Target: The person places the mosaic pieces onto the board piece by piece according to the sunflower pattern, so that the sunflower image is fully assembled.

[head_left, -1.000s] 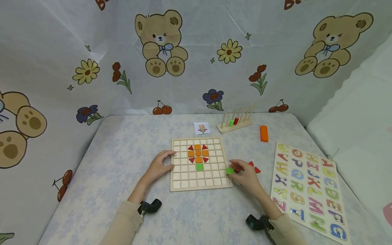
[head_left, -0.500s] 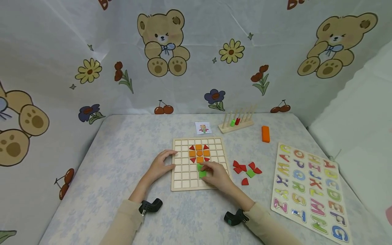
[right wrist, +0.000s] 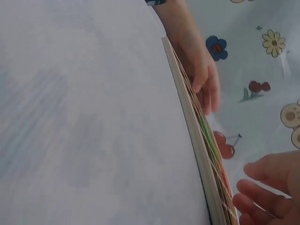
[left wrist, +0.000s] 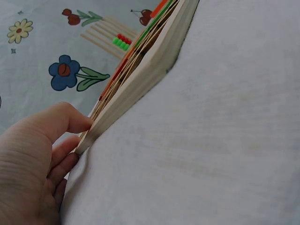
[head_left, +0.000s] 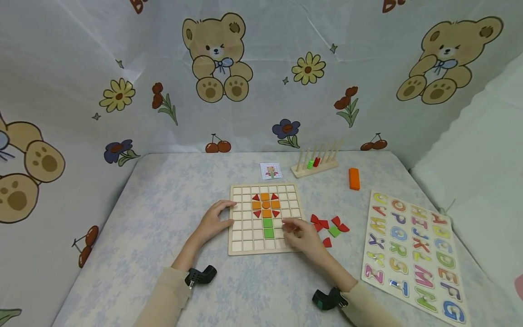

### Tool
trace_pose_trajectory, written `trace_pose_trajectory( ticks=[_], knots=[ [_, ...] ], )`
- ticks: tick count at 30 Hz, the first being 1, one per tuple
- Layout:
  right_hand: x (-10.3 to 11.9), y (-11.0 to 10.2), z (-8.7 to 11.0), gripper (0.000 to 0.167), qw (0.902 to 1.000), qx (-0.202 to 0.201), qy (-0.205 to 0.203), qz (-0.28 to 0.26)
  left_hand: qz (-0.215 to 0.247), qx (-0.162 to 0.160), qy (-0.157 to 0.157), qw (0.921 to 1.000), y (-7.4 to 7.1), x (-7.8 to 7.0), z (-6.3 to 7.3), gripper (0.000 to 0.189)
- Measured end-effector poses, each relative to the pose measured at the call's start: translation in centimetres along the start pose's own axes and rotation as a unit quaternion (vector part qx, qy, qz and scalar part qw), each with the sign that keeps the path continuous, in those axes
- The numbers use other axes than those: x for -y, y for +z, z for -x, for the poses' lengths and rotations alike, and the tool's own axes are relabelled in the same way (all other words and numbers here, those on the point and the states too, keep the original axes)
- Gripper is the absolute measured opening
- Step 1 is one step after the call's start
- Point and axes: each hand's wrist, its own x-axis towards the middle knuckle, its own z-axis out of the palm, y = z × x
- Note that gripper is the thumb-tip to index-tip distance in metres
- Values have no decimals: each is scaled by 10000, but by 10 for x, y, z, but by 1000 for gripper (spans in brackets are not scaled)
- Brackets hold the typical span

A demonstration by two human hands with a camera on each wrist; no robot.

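A square wooden grid board (head_left: 242, 236) lies on the table in the head view. My left hand (head_left: 211, 222) holds its left edge, thumb and fingers spread along the rim. Two green squares (head_left: 268, 233) sit in a column on the board, below orange squares (head_left: 265, 196) round an orange disc (head_left: 266, 205), with red triangles (head_left: 256, 197) at the corners. My right hand (head_left: 304, 238) is over the board's right side, fingers loosely bent and holding nothing, also plain in the right wrist view. Beside it lie loose red pieces (head_left: 323, 223) and a green square (head_left: 334, 231).
Behind the board lies a small pattern card (head_left: 271, 171). A peg rack (head_left: 314, 168) with green and red beads stands at the back, near an orange block (head_left: 354, 179). On the right is an alphabet board (head_left: 408, 254). A bear-print cloth (head_left: 261, 81) hangs behind the table.
My right hand brought a green square from the right to the board, let it go below the first green square, and drew back to the right. My left hand stayed at the board's edge.
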Motion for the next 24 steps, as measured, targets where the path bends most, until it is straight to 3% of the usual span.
trace_pose_trajectory(
  ticks=[3,6,8,13,16,20,24],
  knots=[
    [-13,-20,11,31,9972,-687,194,229,-2,-13,23,10000,0,0,0,49],
    [-28,-41,22,29,9870,-1376,466,691,-2,-22,64,10000,0,0,0,49],
    [-37,-53,28,31,9791,-1628,751,958,5,-18,57,10000,-1,0,0,49],
    [-49,-70,37,38,9716,-1482,1391,1214,37,-22,1,10000,0,0,0,48],
    [-50,-74,39,40,9720,-1410,1495,1141,72,-37,-15,10000,1,0,0,48],
    [-45,-68,39,40,9720,-1633,1269,1111,112,-39,-48,9999,1,0,0,49],
    [-31,-54,33,39,9809,-1572,713,896,167,-43,-69,9998,2,0,0,49]
  ],
)
